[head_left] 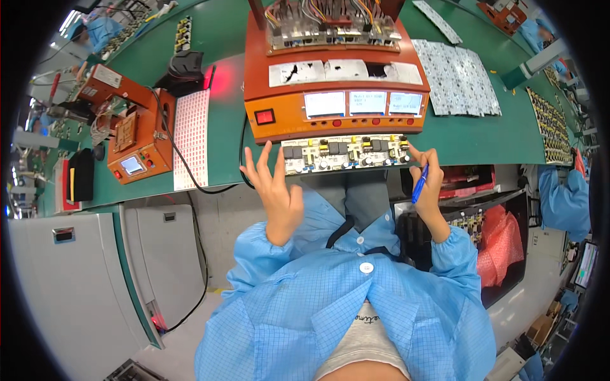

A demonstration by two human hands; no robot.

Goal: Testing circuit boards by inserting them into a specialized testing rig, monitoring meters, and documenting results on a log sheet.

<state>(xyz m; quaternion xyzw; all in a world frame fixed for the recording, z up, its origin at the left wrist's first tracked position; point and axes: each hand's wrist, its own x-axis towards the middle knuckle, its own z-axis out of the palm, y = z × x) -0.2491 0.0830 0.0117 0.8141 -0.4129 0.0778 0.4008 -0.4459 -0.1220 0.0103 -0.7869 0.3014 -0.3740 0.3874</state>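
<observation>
A long circuit board panel [346, 154], crowded with black, yellow and white components, lies at the bench's front edge, right below the orange test machine [330, 82]. My left hand [274, 193] is at the board's left end, fingers spread, the index finger beside or touching its edge. At the other end is my right hand [429, 184], its index fingertip against or close to the board's right edge. A blue pen [420, 184] is held in that right hand, slanting downward. Clear fixtures with wires [333, 28] and components sit on top of the machine.
A smaller orange tester [133, 136] and a sheet of red-marked labels [192, 140] stand left on the green bench [222, 159]. Grey patterned sheets [457, 79] lie right of the machine. Below right, a black bin [515, 267] contains boards and pink bubble wrap [499, 244].
</observation>
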